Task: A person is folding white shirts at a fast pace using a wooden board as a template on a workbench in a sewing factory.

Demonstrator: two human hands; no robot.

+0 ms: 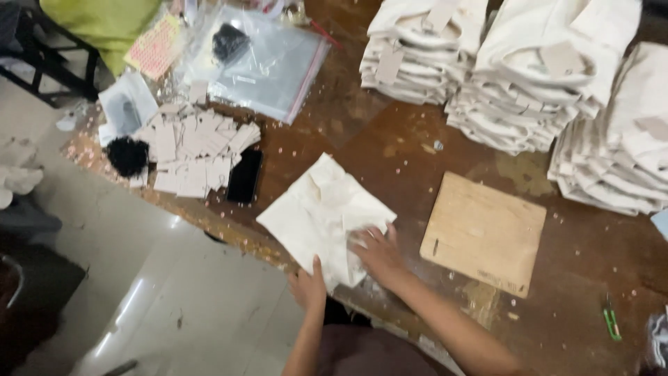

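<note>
A folded cream cloth [319, 209] lies on the brown wooden table [390, 139] near its front edge. My left hand [308, 284] grips the cloth's near corner at the table edge, thumb on top. My right hand [378, 252] lies flat on the cloth's right corner, fingers spread. To the right of that hand lies a light wooden board [485, 232].
Stacks of folded cream cloths [529, 76] fill the back right. A heap of paper tags [195, 150], a black phone [245, 175], black string bundles [128, 154] and clear plastic bags [268, 63] lie at the left. A small green tool [611, 323] rests at the right front.
</note>
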